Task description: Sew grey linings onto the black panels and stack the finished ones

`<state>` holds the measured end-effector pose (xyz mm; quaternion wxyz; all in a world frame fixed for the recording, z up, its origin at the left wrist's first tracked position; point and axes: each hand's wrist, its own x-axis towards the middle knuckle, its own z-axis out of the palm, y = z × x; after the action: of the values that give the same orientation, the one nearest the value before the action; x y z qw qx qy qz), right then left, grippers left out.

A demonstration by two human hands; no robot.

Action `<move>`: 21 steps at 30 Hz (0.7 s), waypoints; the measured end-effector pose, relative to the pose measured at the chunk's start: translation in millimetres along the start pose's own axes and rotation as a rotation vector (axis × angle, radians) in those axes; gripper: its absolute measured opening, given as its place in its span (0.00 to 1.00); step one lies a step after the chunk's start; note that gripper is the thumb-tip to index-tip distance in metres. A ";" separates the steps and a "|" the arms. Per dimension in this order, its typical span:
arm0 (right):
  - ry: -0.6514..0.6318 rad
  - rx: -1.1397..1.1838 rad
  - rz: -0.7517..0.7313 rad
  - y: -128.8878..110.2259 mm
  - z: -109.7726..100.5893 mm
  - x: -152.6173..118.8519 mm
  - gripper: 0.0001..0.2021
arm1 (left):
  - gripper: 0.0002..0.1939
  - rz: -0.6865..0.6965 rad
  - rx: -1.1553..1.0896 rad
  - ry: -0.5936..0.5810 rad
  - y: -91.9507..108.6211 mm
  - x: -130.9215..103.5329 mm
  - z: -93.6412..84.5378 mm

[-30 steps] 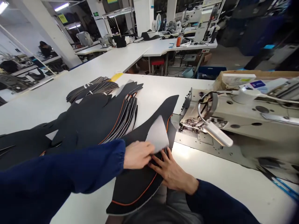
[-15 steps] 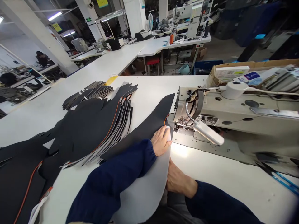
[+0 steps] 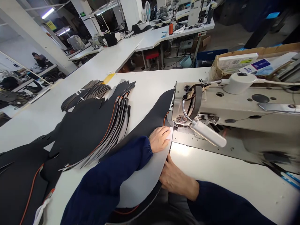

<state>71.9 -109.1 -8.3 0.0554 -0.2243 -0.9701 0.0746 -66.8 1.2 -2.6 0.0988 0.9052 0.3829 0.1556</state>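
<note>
My left hand [image 3: 159,139] presses down on a grey-backed panel [image 3: 142,178] just in front of the sewing machine [image 3: 234,109], its fingers close together near the needle area. Beneath lies a black piece [image 3: 154,115] with an orange line of piping [image 3: 165,118]. My right hand [image 3: 174,178] grips the right edge of the layered panels below the left one; its thumb shows on the near side and the other fingertips are hidden. A white lamp [image 3: 208,133] lights the machine's bed.
Stacked black pieces with orange piping [image 3: 93,125] cover the table's left side. Behind the machine stands a cardboard box [image 3: 215,67] of packets. Blue-handled scissors [image 3: 289,181] lie at the right edge. A person [image 3: 42,59] sits far back left.
The view has shifted slightly. My right hand has moved a little left along the edge, and a black layer with orange piping now shows under the grey panel near my lap.
</note>
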 end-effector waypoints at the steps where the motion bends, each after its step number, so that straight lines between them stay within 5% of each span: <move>1: 0.001 0.001 0.001 0.7 0.3 -0.6 0.18 | 0.22 0.003 0.000 -0.004 0.4 0.4 0.1; 21: -0.002 0.005 0.003 20.0 -4.4 -16.9 0.19 | 0.22 -0.005 0.008 -0.043 8.9 25.4 4.2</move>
<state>96.2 -98.3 -8.6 0.0547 -0.2256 -0.9696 0.0776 -42.7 13.2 1.3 0.1038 0.9079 0.3834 0.1343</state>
